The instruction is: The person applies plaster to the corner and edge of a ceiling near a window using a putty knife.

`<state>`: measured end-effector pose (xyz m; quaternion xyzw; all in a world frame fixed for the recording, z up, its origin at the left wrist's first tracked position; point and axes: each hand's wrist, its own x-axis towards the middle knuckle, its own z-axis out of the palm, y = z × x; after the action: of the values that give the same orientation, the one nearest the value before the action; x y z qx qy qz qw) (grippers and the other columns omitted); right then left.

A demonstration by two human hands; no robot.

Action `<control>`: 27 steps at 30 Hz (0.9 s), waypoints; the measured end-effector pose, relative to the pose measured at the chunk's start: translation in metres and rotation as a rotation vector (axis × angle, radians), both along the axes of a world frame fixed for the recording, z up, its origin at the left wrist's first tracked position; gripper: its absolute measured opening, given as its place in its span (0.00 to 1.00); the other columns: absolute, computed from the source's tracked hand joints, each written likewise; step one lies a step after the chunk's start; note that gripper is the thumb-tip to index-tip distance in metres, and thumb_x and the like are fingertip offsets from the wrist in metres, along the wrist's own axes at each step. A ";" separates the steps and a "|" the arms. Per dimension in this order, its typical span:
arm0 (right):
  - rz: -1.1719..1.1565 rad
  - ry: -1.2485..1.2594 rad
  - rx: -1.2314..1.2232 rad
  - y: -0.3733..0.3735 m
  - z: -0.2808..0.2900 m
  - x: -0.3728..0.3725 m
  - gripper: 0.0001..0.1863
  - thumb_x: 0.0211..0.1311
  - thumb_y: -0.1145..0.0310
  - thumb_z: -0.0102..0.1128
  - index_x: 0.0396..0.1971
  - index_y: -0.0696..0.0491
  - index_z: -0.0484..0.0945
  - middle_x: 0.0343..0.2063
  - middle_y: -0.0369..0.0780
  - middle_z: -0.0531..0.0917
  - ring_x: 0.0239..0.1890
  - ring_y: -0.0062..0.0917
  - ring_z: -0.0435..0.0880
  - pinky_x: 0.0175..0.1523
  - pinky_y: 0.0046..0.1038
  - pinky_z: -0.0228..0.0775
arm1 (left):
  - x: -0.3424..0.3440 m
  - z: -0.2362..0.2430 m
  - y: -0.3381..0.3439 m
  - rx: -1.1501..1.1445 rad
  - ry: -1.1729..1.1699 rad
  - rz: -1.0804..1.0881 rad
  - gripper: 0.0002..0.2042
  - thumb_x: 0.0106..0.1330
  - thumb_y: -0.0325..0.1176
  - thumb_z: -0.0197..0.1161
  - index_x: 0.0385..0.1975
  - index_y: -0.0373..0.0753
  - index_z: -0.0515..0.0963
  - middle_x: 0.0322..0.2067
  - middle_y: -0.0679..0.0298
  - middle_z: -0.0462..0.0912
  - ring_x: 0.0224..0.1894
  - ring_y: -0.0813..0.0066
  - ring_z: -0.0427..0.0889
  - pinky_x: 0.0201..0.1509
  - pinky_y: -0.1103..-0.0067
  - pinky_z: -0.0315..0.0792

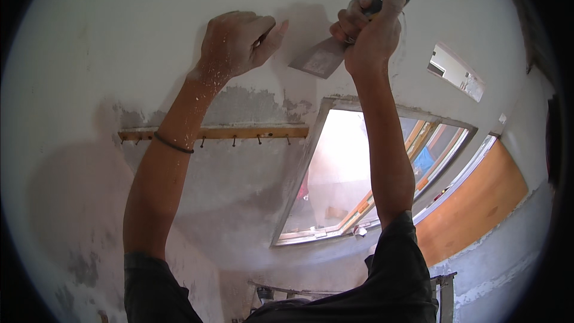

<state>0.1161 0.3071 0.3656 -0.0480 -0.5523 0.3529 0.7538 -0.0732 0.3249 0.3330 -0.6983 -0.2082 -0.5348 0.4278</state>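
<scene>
My right hand (pixel 375 33) grips a putty knife, fingers wrapped round its dark handle and the thumb lying along it. The wide, flat putty knife blade (pixel 320 60) points down and left close to the white wall (pixel 143 30); whether its edge touches the wall I cannot tell. To the left, my left hand (pixel 239 42) is raised before the same wall, fingers curled in and thumb pointing out. Nothing shows in it. White specks dot the left wrist and forearm, and a dark band circles that forearm.
A wooden hook rail (pixel 245 132) runs across the wall behind my left forearm, with rough grey patches above. Behind my right arm is a framed window (pixel 335 173). A small opening (pixel 455 72) sits farther right, above an orange-brown panel (pixel 478 200). Below, a frame (pixel 445 299) stands near my body.
</scene>
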 end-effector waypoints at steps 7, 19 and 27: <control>-0.128 -0.212 -0.017 0.005 -0.025 -0.002 0.33 0.64 0.33 0.44 0.19 0.51 0.64 0.09 0.31 0.59 0.09 0.17 0.57 0.16 0.23 0.53 | -0.001 -0.001 0.002 0.007 0.002 -0.059 0.22 0.68 0.42 0.59 0.10 0.42 0.69 0.07 0.67 0.63 0.10 0.73 0.62 0.16 0.75 0.61; -0.112 -0.159 -0.124 0.004 -0.033 -0.003 0.31 0.66 0.39 0.48 0.16 0.53 0.66 0.08 0.32 0.63 0.08 0.18 0.62 0.14 0.24 0.57 | -0.001 0.000 -0.002 -0.010 0.000 -0.045 0.21 0.68 0.40 0.59 0.11 0.41 0.69 0.07 0.67 0.63 0.11 0.71 0.62 0.17 0.75 0.60; -0.137 -0.156 -0.025 0.002 -0.032 0.003 0.33 0.65 0.34 0.44 0.19 0.51 0.64 0.08 0.30 0.58 0.08 0.17 0.57 0.14 0.24 0.53 | -0.002 0.000 0.000 -0.029 0.017 -0.048 0.22 0.68 0.41 0.59 0.11 0.41 0.68 0.07 0.66 0.61 0.11 0.72 0.61 0.17 0.76 0.60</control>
<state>0.1190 0.3095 0.3340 -0.1224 -0.6005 0.3025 0.7300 -0.0754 0.3249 0.3328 -0.7139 -0.1954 -0.5359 0.4062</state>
